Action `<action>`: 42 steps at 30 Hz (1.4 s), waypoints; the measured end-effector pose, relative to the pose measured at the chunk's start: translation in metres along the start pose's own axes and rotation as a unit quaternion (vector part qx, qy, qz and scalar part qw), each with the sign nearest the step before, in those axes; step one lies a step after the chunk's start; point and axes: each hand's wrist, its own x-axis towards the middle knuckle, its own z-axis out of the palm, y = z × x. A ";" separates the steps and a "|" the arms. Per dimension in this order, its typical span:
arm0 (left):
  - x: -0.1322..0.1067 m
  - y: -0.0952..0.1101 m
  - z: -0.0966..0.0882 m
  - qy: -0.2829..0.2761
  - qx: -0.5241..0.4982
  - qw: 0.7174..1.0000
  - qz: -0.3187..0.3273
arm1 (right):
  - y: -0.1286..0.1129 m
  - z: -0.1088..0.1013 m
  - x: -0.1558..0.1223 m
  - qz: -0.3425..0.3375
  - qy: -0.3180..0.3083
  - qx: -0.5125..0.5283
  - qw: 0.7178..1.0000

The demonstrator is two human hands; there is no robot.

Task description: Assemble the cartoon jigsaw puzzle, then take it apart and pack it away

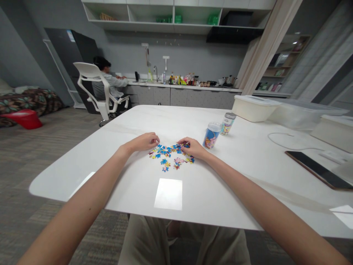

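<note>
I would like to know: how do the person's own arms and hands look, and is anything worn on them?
The left hand and right hand are bare, without gloves. The left forearm and right forearm show no sleeve, watch or bracelet; the left has a small dark spot.

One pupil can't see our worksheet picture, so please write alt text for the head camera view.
A person's left hand and right hand are at a loose cluster of jigsaw puzzle pieces on a white table. Two cartoon-printed canisters stand near the right hand, with a smartphone and storage boxes farther right.
</note>
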 end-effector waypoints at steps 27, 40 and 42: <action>0.000 0.000 0.001 -0.004 -0.001 1.000 -0.008 | -0.005 0.004 -0.001 -0.013 -0.021 -0.102 0.994; 0.001 -0.001 0.001 -0.006 0.001 1.000 -0.012 | 0.000 0.002 0.003 0.019 -0.026 -0.042 0.999; 0.001 0.000 0.001 -0.008 0.001 1.000 -0.012 | 0.002 0.001 0.004 0.025 -0.015 -0.038 0.999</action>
